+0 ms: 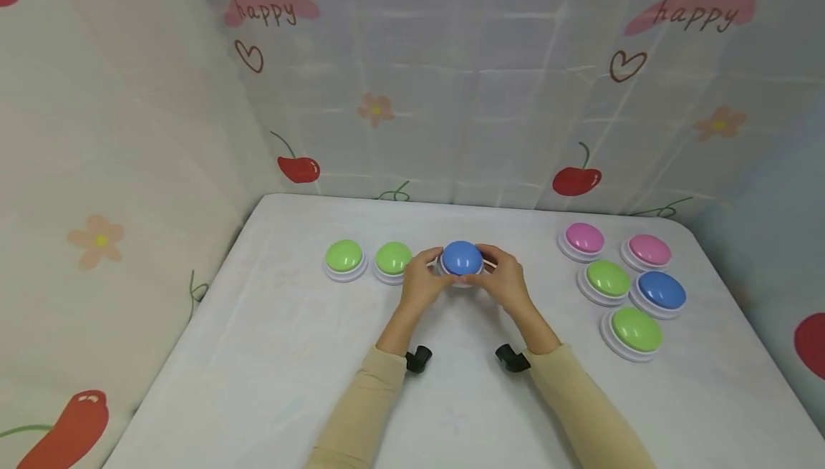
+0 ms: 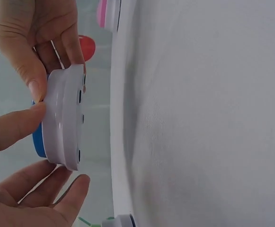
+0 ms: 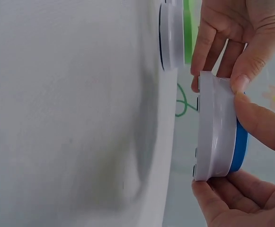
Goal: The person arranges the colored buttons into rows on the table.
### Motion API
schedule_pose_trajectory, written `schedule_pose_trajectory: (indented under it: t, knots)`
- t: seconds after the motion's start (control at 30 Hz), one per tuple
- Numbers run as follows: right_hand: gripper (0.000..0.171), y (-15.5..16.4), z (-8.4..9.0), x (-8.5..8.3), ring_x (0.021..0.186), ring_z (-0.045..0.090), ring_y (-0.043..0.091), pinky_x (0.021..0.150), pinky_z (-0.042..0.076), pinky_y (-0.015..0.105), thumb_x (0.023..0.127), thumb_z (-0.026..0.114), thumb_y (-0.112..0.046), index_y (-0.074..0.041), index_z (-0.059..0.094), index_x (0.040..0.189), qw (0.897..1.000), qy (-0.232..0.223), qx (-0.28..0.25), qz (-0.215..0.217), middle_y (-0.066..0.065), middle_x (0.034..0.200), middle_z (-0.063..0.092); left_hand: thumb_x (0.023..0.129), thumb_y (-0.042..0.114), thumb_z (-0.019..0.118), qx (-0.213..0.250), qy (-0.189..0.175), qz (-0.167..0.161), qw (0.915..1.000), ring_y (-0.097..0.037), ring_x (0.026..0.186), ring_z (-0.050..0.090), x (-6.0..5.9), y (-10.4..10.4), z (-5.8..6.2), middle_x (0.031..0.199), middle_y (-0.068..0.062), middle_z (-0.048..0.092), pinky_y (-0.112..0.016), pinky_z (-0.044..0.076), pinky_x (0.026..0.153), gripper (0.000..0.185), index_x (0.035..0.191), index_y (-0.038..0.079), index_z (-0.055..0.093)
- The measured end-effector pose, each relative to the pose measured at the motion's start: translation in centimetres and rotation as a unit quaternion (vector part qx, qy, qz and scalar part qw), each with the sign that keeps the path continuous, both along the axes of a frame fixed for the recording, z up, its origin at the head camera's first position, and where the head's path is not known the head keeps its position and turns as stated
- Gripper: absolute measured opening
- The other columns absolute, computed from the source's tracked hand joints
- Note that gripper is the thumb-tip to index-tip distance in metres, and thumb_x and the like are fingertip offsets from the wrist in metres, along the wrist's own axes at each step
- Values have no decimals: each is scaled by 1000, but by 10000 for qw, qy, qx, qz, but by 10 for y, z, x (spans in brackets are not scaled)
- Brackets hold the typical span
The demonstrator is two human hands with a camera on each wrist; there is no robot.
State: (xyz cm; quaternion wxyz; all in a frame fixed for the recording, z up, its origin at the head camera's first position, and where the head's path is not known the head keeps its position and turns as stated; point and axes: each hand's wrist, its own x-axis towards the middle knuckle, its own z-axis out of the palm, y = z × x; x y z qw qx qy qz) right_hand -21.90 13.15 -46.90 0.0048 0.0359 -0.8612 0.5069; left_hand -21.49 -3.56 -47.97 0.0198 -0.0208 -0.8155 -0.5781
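Your left hand [image 1: 422,281] and right hand [image 1: 505,279] pinch the blue-domed, white-based plastic push button [image 1: 462,258] from opposite sides, held just above the white table [image 1: 258,354], nearer its far edge.

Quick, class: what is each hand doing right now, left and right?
Left hand: fingers curled round the blue button, holding its white base.
Right hand: grips the same blue button from the other side, lifted off the table.
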Motion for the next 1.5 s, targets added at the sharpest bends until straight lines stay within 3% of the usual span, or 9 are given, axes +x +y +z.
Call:
schedule_pose_trajectory:
  t: [0.47,0.97,1.5]
  knots:
    - [69,-15,-15,-16,128,53,39,105,47,43,74,82,-2,6,51,135,9988,-427,-45,239,27,136,54,73,-2,81,-199,-80,404,9990,-36,121,59,-7,-4,-14,129,-27,60,-42,50,101,60,127,-10,58]
    - [70,-21,-23,-24,128,53,40,106,45,45,72,82,0,4,52,135,9978,-608,-142,234,25,138,53,76,-6,77,-157,10,464,9988,-40,123,57,-8,-5,-23,129,-33,56,-42,48,103,58,128,-15,54]
    - [70,-23,-27,-26,130,51,40,108,44,46,75,80,-2,5,49,138,9979,-573,-5,317,27,140,51,77,-2,78,-364,49,523,9980,-40,127,54,-9,-5,-23,131,-31,56,-45,45,107,59,129,-15,54]
